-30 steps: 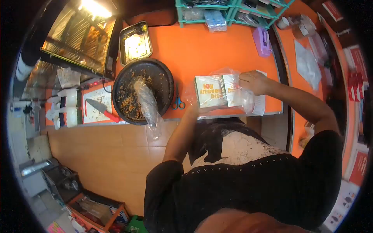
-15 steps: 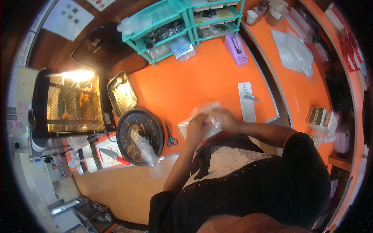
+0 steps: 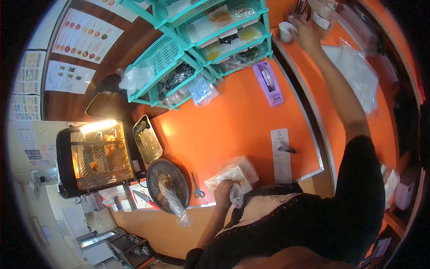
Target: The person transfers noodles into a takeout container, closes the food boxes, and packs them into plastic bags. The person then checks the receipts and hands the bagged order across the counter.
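My left hand (image 3: pixel 222 193) is closed around the gathered end of a clear plastic bag (image 3: pixel 236 196) at the front edge of the orange table. Beneath and beyond it lie a pale paper packet (image 3: pixel 237 174) and thin plastic. Stretched far to the upper right, my right hand (image 3: pixel 306 35) is at a small white cup (image 3: pixel 285 32), its fingers extended and reaching the cup's rim. Whether the fingertips grip anything there is hard to see. Left of my left hand are blue-handled scissors (image 3: pixel 197 187) and a round dark tray (image 3: pixel 154 179) bearing a plastic-wrapped item (image 3: pixel 172 201).
A lit glass warmer (image 3: pixel 98 154) and metal tray (image 3: pixel 148 139) stand left. Teal basket racks (image 3: pixel 188 40) are at the back. A purple tape dispenser (image 3: pixel 268 85), a receipt (image 3: pixel 281 157) and a red-handled knife (image 3: pixel 145 199) lie around the table. Plastic bags (image 3: pixel 354 74) lie right.
My right hand has left the plastic bag and moved up and right to the white cup. My left hand still grips the bag. The view has shifted.
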Available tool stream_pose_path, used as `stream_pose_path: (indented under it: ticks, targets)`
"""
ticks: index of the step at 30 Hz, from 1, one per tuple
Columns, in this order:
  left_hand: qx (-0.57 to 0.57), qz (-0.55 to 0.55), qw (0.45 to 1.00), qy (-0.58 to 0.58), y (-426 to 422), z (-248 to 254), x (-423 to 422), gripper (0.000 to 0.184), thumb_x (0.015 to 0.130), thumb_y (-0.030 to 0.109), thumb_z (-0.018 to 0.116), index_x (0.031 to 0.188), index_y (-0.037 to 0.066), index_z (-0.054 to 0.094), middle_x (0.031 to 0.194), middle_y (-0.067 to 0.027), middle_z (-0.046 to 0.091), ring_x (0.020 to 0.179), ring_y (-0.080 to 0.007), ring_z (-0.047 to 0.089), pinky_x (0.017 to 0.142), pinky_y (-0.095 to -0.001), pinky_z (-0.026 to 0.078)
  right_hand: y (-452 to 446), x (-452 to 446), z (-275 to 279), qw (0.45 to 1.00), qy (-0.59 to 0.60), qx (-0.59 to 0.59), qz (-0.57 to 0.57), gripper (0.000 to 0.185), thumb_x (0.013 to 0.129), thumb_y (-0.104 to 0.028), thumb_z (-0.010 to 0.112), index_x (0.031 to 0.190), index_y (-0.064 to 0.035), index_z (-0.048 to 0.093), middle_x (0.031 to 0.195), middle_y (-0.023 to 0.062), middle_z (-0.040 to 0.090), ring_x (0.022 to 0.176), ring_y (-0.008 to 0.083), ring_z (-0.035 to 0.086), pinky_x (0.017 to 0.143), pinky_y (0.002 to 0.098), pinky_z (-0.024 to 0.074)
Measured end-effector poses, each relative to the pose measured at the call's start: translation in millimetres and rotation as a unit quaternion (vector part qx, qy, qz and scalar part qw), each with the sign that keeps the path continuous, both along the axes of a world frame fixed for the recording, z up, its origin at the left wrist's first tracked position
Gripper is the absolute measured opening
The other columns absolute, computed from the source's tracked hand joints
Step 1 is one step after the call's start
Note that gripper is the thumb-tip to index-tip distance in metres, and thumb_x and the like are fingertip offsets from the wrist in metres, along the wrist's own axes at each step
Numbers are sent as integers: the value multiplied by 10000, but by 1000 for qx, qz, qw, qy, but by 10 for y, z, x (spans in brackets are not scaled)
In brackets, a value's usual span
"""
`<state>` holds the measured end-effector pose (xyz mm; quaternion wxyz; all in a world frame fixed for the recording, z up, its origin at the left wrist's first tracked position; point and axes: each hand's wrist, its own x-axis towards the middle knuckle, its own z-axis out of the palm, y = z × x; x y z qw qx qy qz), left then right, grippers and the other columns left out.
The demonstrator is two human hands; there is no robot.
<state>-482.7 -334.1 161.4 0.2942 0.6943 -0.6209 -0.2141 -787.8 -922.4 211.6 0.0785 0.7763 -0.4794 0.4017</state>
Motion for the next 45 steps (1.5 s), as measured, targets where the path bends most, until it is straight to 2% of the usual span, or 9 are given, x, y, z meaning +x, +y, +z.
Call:
stream_pose_path:
  ticks: [10,14,17,20,24,29,32,33,45]
  targets:
    - [-25,109,994,-19,-194,107,-282,187,761,35,694,947,23,711,954,-144,711,888,-283,694,778,-341,556,-742,-116,60,955,143,257,20,197,865,-227,663,997,-87,704,1144,137,680,1015,327,658,915,468,496]
    - [-30,112,993,-15,-176,116,-296,200,750,28,702,950,24,707,944,-146,709,882,-286,693,783,-343,555,-841,-239,91,977,149,100,114,154,928,-209,639,1004,-93,707,1057,98,708,961,230,679,795,406,533]
    - [-56,124,991,17,-174,96,-319,235,733,52,731,964,21,702,931,-146,705,876,-284,693,775,-345,551,-97,-150,612,954,-177,185,158,159,988,-182,607,1015,-40,674,938,84,687,867,196,685,698,343,552]
    - [-90,147,985,-5,-212,112,-389,231,739,83,732,959,23,696,926,-144,701,856,-274,686,748,-344,539,1158,156,940,801,-453,222,323,243,1034,-226,580,1131,-4,601,911,71,623,809,168,643,626,290,547]
    - [-157,162,974,23,-376,-53,-337,153,788,64,661,936,32,681,873,-126,679,804,-267,659,695,-349,514,2346,469,997,646,-543,234,483,227,1011,-213,615,1046,1,546,953,112,612,810,216,644,591,333,562]
    - [-152,112,982,-31,-366,-112,-170,162,816,82,647,970,36,667,983,-142,689,890,-300,670,775,-375,535,3262,945,961,624,-543,219,517,186,1013,-201,616,1029,-24,559,941,105,607,774,198,625,615,326,544]
    - [-59,170,974,139,-274,-176,-142,158,844,77,625,989,26,660,1018,-161,693,919,-309,677,807,-376,540,3790,1431,202,783,-452,252,346,95,921,-81,678,981,-40,617,864,84,647,809,201,653,710,334,530]
    - [-115,97,988,-41,-277,-150,-89,207,806,81,673,1005,30,653,1026,-162,694,927,-323,677,806,-380,546,3987,1584,-116,862,-338,223,306,113,886,-85,698,967,-56,625,845,79,635,812,223,649,716,363,517]
    - [-126,-108,965,-205,-581,440,130,215,743,23,657,958,27,651,984,-136,666,973,-349,639,869,-426,514,4773,1697,-789,915,-172,274,242,64,906,-179,654,954,-139,669,1047,21,609,1076,271,531,946,447,345]
